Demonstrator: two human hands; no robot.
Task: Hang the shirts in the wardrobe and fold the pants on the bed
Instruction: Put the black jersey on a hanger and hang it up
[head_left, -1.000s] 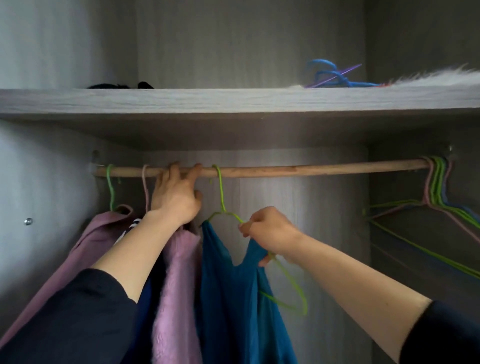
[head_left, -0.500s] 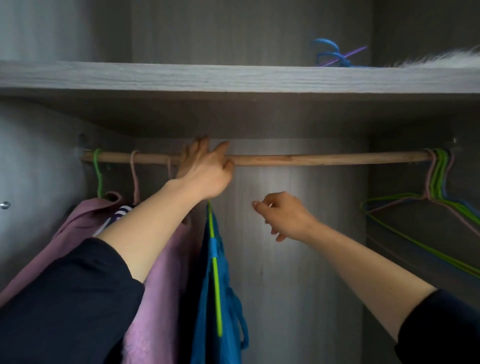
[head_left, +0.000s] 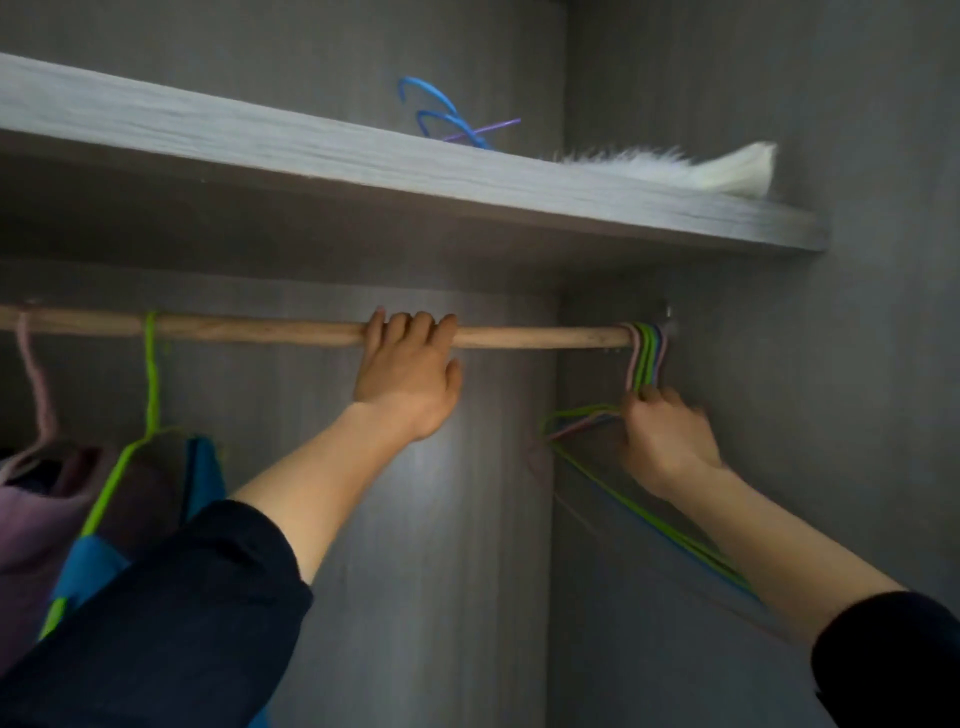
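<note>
A wooden rail (head_left: 545, 336) runs across the wardrobe under a grey shelf. My left hand (head_left: 408, 371) hangs from the rail's middle with its fingers curled over it. At the rail's right end hangs a bunch of empty wire hangers (head_left: 644, 353), green, pink and blue. My right hand (head_left: 665, 436) grips them just below their hooks. At the far left a blue shirt (head_left: 205, 467) hangs on a green hanger (head_left: 150, 374). Beside it a pink garment (head_left: 31, 519) hangs on a pink hanger (head_left: 34, 384). My dark left sleeve hides the lower parts of both.
The grey shelf (head_left: 363, 156) above the rail carries blue and purple hangers (head_left: 452, 119) and a white furry item (head_left: 675, 169). The wardrobe's right wall (head_left: 857, 364) stands close beside the empty hangers. Bare rail lies between the blue shirt and my left hand.
My view has swung to the right. My left hand slid right along the rail, away from the hung shirts. My right hand moved from mid-air to the empty hangers and took hold of them.
</note>
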